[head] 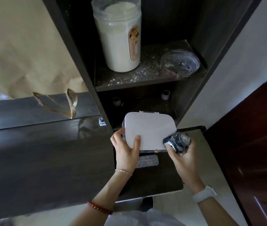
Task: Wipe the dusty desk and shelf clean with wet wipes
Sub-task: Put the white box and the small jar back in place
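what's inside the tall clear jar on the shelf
The tall jar holds white powder nearly to the top. Its label hides part of the fill, and nothing buried in the powder could be seen.

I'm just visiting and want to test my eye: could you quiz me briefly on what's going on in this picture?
1. True or false: the tall jar of white powder has its lid on.
2. Which hand grips the white box?
3. What lies right of the jar on the dusty shelf: A a clear lid, B a mug, C a book?

Key: 1 false. 2 the left hand; the right hand holds a small dark jar. 3 A.
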Tool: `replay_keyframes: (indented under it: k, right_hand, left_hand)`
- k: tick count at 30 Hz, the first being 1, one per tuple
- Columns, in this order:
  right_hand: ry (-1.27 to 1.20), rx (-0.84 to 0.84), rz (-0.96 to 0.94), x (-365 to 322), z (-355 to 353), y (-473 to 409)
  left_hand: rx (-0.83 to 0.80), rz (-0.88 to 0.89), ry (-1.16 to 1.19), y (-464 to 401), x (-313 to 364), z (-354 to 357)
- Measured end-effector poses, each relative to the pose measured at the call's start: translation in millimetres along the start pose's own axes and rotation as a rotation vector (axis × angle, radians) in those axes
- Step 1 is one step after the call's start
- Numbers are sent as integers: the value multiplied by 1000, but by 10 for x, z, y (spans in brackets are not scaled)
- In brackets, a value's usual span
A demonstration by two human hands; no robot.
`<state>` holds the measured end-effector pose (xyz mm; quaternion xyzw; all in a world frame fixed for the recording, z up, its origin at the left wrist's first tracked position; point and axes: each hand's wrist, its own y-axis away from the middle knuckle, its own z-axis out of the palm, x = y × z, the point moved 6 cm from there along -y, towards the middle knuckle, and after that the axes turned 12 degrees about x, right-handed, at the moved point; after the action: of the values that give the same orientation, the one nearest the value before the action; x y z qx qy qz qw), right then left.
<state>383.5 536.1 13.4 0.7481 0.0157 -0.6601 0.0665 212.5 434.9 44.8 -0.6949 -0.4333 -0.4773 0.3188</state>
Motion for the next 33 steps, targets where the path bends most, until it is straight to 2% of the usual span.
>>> replay_keyframes:
  k: [6, 11, 19, 24, 29, 33]
  right_hand:
    - [30, -53, 105, 260, 2, 525]
    - [86, -149, 77, 226, 419, 947]
    - [111, -337, 54, 183, 1885, 2298]
    - [151, -405, 55, 165, 2745, 2998]
    - [201, -409, 60, 198, 3207, 3153]
    - [231, -363, 59, 236, 3456, 3024]
  left_hand:
    - [-52, -73, 148, 185, -323, -381]
    - [33, -111, 191, 124, -585, -1051]
    - [232, -198, 221, 84, -1411, -3118]
    - [234, -266, 196, -90, -1883, -4081]
    - [192, -393, 148, -447, -2243, -4338]
    - [133, -453, -115, -824, -2451, -4349]
